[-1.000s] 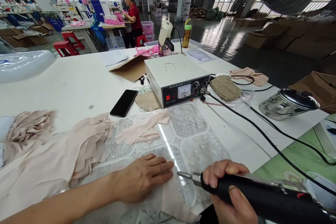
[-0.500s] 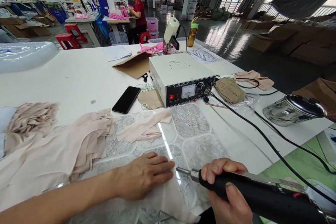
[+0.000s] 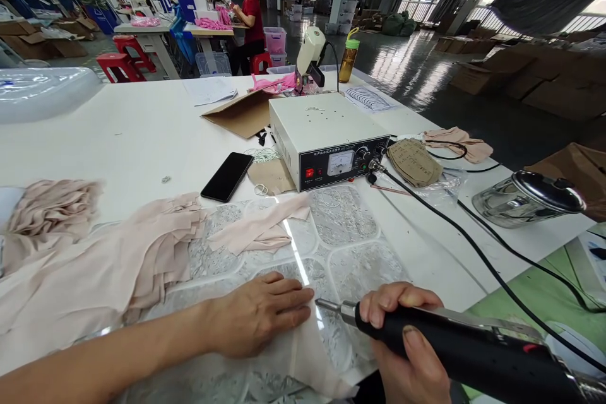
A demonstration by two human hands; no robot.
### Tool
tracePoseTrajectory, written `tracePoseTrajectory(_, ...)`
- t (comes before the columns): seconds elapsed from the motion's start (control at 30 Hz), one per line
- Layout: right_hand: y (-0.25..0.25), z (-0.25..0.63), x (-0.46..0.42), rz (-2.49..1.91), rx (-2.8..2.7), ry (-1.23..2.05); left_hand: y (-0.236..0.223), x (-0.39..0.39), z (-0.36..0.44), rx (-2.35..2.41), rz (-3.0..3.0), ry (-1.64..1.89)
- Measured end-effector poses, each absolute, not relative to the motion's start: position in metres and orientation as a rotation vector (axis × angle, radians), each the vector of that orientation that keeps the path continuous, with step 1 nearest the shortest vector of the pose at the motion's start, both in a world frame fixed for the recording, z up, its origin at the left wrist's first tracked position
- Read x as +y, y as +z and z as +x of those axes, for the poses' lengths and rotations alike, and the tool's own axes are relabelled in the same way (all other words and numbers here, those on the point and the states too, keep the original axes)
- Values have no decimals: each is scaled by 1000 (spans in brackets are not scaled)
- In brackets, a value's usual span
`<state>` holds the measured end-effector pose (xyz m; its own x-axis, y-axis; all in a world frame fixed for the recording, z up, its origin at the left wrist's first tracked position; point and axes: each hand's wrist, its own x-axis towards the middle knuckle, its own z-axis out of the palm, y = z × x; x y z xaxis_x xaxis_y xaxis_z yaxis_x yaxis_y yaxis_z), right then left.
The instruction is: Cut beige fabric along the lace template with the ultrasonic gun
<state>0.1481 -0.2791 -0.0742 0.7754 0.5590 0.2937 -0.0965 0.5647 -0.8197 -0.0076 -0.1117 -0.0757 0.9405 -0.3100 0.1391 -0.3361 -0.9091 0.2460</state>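
My left hand (image 3: pixel 258 315) lies flat with its fingers stretched out, pressing on a pale beige fabric piece (image 3: pixel 315 360) near the table's front edge. Part of that fabric is hidden under the hand and forearm. My right hand (image 3: pixel 421 369) is wrapped round a black ultrasonic welding handpiece (image 3: pixel 468 347) with a narrow metal tip. This tip points left and sits right by the left fingertips at the fabric's edge; whether it touches cannot be made out. Beneath lies a clear sheet over a grey stone-patterned surface (image 3: pixel 355 265).
Beige strips lie in a layered pile (image 3: pixel 156 240) at left, with a few loose strips (image 3: pixel 262 227) ahead. A generator box (image 3: pixel 331 132) stands beyond, its black cable (image 3: pixel 454 227) running right. Around are a phone (image 3: pixel 227 177), a metal pot (image 3: pixel 525 199) and a bottle (image 3: pixel 349 60).
Hardly anything differs. The whole picture has shifted slightly, while both hands and the handpiece keep nearly the same pose.
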Motion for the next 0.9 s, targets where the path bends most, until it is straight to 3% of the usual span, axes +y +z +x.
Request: tracePoseTrajectory(0.9,-66,148,-280,-900,-632,404,-76,-113,-8,-505,2875,179)
